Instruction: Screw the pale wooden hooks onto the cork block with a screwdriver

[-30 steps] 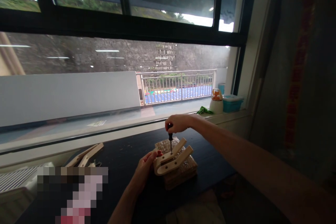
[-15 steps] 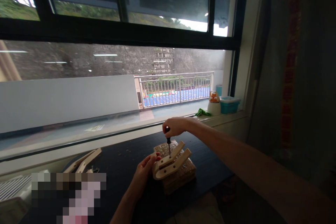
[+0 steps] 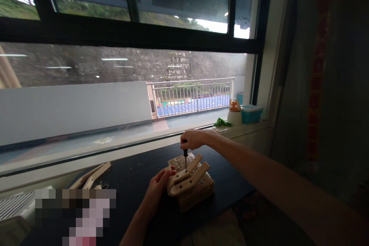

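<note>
The right hand (image 3: 192, 139) grips an upright screwdriver (image 3: 185, 153) (tip at a hole); the left hand (image 3: 159, 181) pinches the wooden piece (image 3: 186, 185).

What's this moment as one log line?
right hand: holding screwdriver; screwdriver: upright, tip at wooden piece; left hand: holding wooden piece; under wooden piece: block

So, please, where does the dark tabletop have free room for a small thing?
Between the loose wooden pieces and the left hand, except for small specks; also right of the layered block, below the right forearm. It is crowded at the block, where the right hand holds the screwdriver upright at the forked wooden part.
</note>
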A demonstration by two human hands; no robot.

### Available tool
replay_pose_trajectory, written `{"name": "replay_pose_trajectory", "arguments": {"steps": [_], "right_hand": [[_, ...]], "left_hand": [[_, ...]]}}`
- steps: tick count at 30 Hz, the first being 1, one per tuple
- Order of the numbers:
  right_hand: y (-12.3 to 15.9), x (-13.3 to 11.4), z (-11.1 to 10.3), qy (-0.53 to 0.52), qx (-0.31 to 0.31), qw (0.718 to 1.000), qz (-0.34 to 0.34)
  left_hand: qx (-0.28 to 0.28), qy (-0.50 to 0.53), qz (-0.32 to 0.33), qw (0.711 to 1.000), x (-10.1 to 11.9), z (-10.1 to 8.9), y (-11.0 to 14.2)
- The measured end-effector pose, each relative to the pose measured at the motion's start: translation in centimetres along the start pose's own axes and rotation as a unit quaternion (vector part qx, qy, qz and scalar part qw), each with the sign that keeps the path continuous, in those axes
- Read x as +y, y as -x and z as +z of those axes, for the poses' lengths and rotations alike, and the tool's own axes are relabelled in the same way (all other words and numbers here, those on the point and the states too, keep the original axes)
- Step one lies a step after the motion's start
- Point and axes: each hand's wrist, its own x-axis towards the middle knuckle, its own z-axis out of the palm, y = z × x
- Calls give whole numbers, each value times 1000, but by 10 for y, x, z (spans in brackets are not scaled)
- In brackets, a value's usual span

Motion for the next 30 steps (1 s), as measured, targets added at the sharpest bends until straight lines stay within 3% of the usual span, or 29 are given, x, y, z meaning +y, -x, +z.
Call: {"name": "replay_pose_trajectory", "arguments": {"steps": [5,14,23,30], "right_hand": [[2,4,-5,-25,-17,999,-21],[-6,7,6,-50,-17,999,-12],[2,4,-8,-79,-35,996,-16],[-4,8,0,-83,-29,996,-4]], "left_hand": [[-3,-3,2,1000,0,-1,-1],[1,5,3,1000,-2,-1,-1],[6,2,-4,1000,-2,-2,-3],[14,-1,-1,1000,-2,-2,-2]]}}
